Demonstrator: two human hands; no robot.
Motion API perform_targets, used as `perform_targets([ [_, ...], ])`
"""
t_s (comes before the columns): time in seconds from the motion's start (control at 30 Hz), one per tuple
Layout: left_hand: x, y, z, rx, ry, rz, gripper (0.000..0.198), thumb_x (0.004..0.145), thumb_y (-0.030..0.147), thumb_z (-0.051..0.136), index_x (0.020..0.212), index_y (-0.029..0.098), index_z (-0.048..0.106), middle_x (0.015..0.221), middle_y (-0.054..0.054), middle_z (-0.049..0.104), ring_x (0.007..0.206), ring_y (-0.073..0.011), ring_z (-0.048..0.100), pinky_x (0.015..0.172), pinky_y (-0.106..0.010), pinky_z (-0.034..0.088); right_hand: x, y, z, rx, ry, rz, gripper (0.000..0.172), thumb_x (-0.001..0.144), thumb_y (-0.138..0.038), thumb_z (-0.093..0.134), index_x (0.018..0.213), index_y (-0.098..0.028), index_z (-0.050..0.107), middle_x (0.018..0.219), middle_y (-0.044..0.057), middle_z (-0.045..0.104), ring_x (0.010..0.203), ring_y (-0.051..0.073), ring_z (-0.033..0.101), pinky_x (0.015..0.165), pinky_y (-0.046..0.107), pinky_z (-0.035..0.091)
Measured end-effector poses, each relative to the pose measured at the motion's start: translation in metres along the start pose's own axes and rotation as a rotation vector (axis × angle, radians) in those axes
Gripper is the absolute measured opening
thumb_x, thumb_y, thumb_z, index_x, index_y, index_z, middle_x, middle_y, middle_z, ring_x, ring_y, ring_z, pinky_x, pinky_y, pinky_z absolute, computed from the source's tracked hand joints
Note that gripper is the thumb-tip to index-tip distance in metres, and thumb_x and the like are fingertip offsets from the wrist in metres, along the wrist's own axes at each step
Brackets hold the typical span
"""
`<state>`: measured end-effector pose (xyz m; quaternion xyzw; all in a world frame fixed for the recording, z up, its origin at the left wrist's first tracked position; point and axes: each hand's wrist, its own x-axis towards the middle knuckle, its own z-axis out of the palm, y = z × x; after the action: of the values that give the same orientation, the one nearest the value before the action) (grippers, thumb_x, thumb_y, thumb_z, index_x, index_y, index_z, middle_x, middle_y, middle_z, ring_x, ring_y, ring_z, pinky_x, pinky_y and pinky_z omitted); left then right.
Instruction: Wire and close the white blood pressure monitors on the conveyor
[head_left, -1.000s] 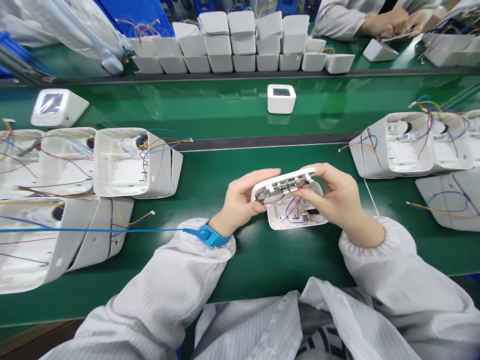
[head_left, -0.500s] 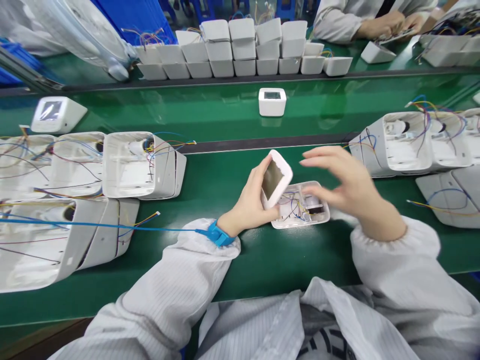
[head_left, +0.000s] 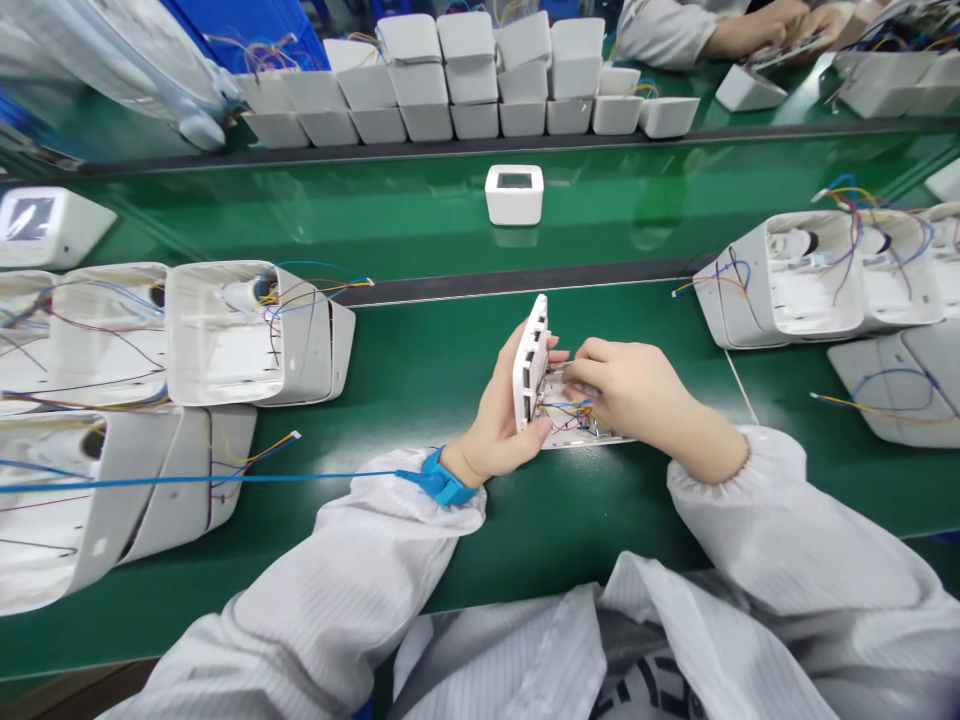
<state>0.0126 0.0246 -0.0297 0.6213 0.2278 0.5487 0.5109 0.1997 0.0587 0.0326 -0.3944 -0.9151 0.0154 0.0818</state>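
Observation:
My left hand [head_left: 504, 405] grips a white plastic cover [head_left: 531, 362] by its edge and holds it upright, its clipped inner side turned right. Beside it on the green bench lies an open white housing [head_left: 564, 425] with thin coloured wires inside. My right hand [head_left: 626, 392] is over this housing, its fingers closed near the wires. Whatever is between those fingertips is hidden. A blue wrist strap [head_left: 442, 478] with a cord is around my left wrist.
White housings with wires [head_left: 225, 335] stand at left, more housings [head_left: 814, 285] at right. A small white device with a screen [head_left: 514, 195] sits ahead. Stacked white housings [head_left: 427, 95] line the back. A co-worker's hands [head_left: 780, 30] are at upper right.
The cover has turned from showing its outer face to standing on edge with its inner side to the right. My right hand has come down left into the housing and its fingers have closed.

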Motion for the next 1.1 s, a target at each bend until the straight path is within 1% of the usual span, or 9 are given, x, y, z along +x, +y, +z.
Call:
perform_targets([
  [0.07,0.001,0.003,-0.001,0.005,-0.014,0.000,0.075,0.086,0.045,0.065,0.149,0.022,0.031,0.152,-0.019,0.036,0.138,-0.0367,0.046,0.116,-0.057,0.038,-0.001,0.005,0.006,0.075,0.104,-0.002,0.025,0.097,-0.036,0.058,0.087,-0.020,0.075,0.087,0.003,0.068,0.070,0.014,0.059,0.058,0.029,0.030],
  [0.13,0.001,0.005,-0.001,-0.001,-0.028,-0.006,0.079,0.086,0.049,0.065,0.150,0.022,0.028,0.152,-0.019,0.036,0.139,-0.0374,0.044,0.116,-0.057,0.037,-0.002,0.007,0.010,0.134,0.184,-0.005,0.030,0.098,-0.038,0.057,0.083,-0.021,0.076,0.086,0.002,0.069,0.071,0.013,0.060,0.059,0.028,0.033],
  [0.27,0.003,0.006,-0.001,0.007,-0.059,-0.018,0.087,0.083,0.056,0.066,0.152,0.021,0.026,0.153,-0.021,0.036,0.142,-0.0392,0.040,0.119,-0.057,0.034,-0.003,0.007,0.014,0.207,0.249,-0.005,0.025,0.097,-0.036,0.061,0.084,-0.022,0.077,0.086,0.001,0.069,0.074,0.013,0.062,0.061,0.027,0.037],
  [0.47,0.004,0.005,-0.002,0.029,-0.054,0.044,0.080,0.081,0.055,0.069,0.145,0.020,0.037,0.152,-0.021,0.039,0.141,-0.0408,0.042,0.117,-0.058,0.037,-0.003,0.008,0.014,0.238,0.244,-0.022,0.023,0.097,-0.035,0.060,0.089,-0.022,0.078,0.088,0.002,0.070,0.074,0.014,0.063,0.061,0.027,0.038],
  [0.6,0.004,0.005,-0.002,0.052,-0.066,0.042,0.082,0.083,0.055,0.066,0.149,0.020,0.033,0.153,-0.020,0.037,0.141,-0.0392,0.043,0.117,-0.056,0.037,-0.002,0.008,0.013,0.239,0.217,-0.021,0.023,0.097,-0.035,0.060,0.092,-0.021,0.077,0.089,0.003,0.070,0.077,0.014,0.064,0.063,0.026,0.038],
  [0.73,0.004,0.004,-0.002,0.072,-0.062,0.047,0.081,0.084,0.055,0.065,0.150,0.021,0.032,0.154,-0.020,0.038,0.140,-0.0384,0.044,0.117,-0.057,0.037,-0.001,0.006,0.009,0.204,0.157,-0.028,0.031,0.101,-0.035,0.053,0.088,-0.021,0.076,0.089,0.004,0.069,0.075,0.013,0.061,0.063,0.026,0.036],
  [0.8,0.004,0.004,-0.002,0.071,-0.058,0.061,0.084,0.084,0.055,0.065,0.152,0.021,0.029,0.154,-0.020,0.038,0.140,-0.0387,0.044,0.118,-0.057,0.036,-0.001,0.006,0.008,0.187,0.144,-0.037,0.033,0.102,-0.035,0.049,0.090,-0.021,0.076,0.090,0.004,0.069,0.075,0.013,0.060,0.062,0.027,0.034],
  [0.97,0.004,0.000,-0.001,0.084,-0.035,0.072,0.088,0.083,0.056,0.065,0.154,0.023,0.027,0.152,-0.018,0.041,0.139,-0.0378,0.045,0.117,-0.056,0.037,-0.001,0.007,0.009,0.170,0.132,-0.065,0.035,0.103,-0.033,0.045,0.090,-0.019,0.075,0.089,0.005,0.068,0.073,0.014,0.058,0.060,0.028,0.032],
  [1.1,0.004,-0.003,-0.003,0.107,-0.030,0.064,0.089,0.083,0.059,0.065,0.155,0.024,0.026,0.150,-0.017,0.045,0.137,-0.0372,0.047,0.116,-0.056,0.038,-0.002,0.008,0.010,0.202,0.162,-0.069,0.032,0.102,-0.030,0.046,0.092,-0.019,0.075,0.090,0.006,0.068,0.073,0.014,0.058,0.061,0.028,0.033],
])
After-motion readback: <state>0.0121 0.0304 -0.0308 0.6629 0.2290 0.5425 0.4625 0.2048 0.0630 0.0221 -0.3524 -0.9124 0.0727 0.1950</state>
